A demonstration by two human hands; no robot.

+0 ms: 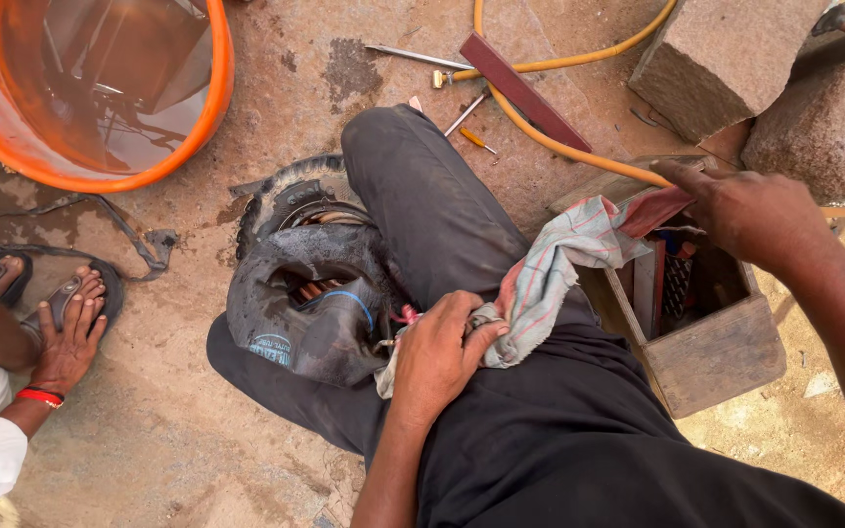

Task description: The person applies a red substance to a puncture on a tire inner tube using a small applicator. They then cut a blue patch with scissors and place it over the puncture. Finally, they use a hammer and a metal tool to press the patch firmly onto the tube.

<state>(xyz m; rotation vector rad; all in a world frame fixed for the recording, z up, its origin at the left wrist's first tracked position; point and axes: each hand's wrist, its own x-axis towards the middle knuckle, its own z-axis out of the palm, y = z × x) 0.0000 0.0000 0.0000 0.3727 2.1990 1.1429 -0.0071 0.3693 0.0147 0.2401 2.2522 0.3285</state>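
Observation:
My left hand (pixel 437 352) rests on my thigh and grips one end of a striped cloth (pixel 550 269). The cloth stretches across my dark trousers to a wooden box (pixel 721 352) on the right. My right hand (pixel 750 210) reaches over the box's far edge, fingers on the cloth's reddish end there. A folded black rubber inner tube (pixel 310 284) lies on the ground against my left leg.
An orange tub of water (pixel 100 88) stands at upper left. A yellow hose (pixel 579 147), a dark flat bar (pixel 525 93) and small metal tools (pixel 418 56) lie ahead. Stone blocks (pixel 716 59) sit upper right. Another person's hand (pixel 68 342) and sandalled feet are at left.

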